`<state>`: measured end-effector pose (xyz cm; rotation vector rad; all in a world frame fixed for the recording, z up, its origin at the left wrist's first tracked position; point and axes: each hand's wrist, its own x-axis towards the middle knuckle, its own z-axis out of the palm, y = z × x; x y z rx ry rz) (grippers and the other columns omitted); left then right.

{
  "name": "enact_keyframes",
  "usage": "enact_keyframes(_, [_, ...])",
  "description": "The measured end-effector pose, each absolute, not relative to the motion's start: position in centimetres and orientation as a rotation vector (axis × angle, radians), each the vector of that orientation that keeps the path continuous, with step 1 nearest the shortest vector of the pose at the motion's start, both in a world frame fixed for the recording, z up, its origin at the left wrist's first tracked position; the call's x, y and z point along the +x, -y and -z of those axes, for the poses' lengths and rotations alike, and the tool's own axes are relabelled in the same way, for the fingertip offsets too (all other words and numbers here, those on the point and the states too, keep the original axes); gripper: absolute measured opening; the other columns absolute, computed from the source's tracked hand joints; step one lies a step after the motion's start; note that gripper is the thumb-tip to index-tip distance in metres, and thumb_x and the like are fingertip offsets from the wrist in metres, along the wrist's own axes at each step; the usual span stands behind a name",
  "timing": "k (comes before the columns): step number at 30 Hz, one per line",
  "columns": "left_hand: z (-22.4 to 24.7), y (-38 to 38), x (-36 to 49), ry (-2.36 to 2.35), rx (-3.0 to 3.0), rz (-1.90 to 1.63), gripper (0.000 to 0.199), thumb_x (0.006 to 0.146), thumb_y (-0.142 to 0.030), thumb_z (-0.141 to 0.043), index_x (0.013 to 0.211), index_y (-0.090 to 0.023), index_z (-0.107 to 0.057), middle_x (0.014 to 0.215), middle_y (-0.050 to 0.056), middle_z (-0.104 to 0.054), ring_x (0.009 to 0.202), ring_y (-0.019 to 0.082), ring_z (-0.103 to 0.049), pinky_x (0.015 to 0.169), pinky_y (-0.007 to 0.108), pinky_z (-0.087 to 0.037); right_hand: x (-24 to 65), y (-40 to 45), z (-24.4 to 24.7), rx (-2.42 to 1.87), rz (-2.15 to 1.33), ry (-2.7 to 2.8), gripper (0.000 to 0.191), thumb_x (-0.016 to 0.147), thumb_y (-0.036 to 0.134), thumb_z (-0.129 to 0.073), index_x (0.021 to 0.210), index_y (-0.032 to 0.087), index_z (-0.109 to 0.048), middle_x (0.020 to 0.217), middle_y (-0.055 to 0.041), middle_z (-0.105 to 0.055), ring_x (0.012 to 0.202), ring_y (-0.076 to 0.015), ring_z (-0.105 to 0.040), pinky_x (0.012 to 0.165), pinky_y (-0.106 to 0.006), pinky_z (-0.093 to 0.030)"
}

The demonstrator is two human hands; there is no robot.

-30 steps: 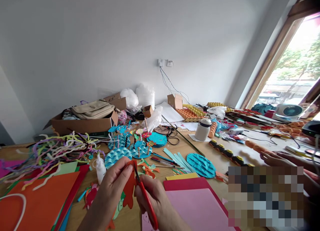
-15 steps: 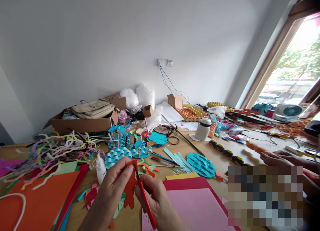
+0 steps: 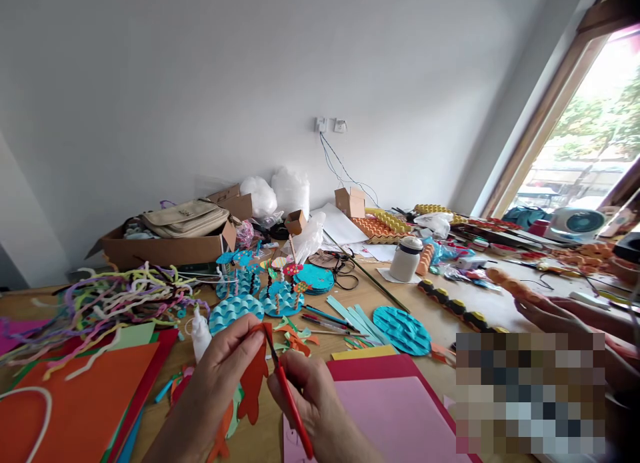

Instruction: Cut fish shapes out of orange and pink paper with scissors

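Head view: the left hand (image 3: pixel 233 356) pinches the top of one orange paper piece (image 3: pixel 254 386) between thumb and fingers, and the piece hangs below that pinch with a forked lower end. The right hand (image 3: pixel 310 389) is closed around the red handles of one pair of scissors (image 3: pixel 295 406), just beside the paper, its blades pointing up toward the left fingertips. They look nearly shut at the paper's edge; whether they are biting into it I cannot tell.

The step in hand appears to be trimming the outline of this piece. The next move seems to call for a steady pinch, blades kept along the edge and fingertips clear of the points.

Counted around the grip: one white glue bottle (image 3: pixel 201 336) just left of the left hand; one bare blue wavy disc (image 3: pixel 236 313) just beyond it; two more wavy bases carrying upright fish behind that; one blue disc (image 3: pixel 401 331) off to the right. Near the right hand lie one pink sheet (image 3: pixel 380 416), one dark red sheet (image 3: pixel 370 367) beneath it and one yellow sheet (image 3: pixel 363 353) at the far edge. Beyond both hands, the paper scraps (image 3: pixel 297 343) overlap too much to count.
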<state>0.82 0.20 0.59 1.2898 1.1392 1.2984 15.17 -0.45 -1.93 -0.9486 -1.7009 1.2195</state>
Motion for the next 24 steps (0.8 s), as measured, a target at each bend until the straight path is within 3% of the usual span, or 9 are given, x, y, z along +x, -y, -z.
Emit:
enact_keyframes(9, [-0.3, -0.3, 0.6, -1.160, 1.233, -1.346, 0.027, 0.071, -0.044, -0.064, 0.057, -0.022, -0.056, 0.053, -0.005, -0.046, 0.053, 0.013, -0.041, 0.047, 0.021, -0.036, 15.3, 0.4, 1.7, -0.987, -1.189, 1.742, 0.031, 0.085, 0.026, -0.049, 0.060, 0.019, -0.033, 0.056, 0.0074, -0.026, 0.054, -0.0085, -0.024, 0.045, -0.022, -0.019])
enact_keyframes(24, [-0.8, -0.5, -0.7, -1.057, 1.287, -1.132, 0.028, 0.077, -0.044, -0.060, 0.064, -0.020, -0.052, 0.056, -0.007, -0.039, 0.052, 0.010, -0.033, 0.049, 0.018, -0.030, 16.0, 0.4, 1.5, -1.032, -1.186, 1.820, 0.029, 0.081, 0.017, -0.051, 0.058, 0.019, -0.032, 0.054, 0.0080, -0.025, 0.051, -0.0078, -0.021, 0.041, -0.021, -0.017])
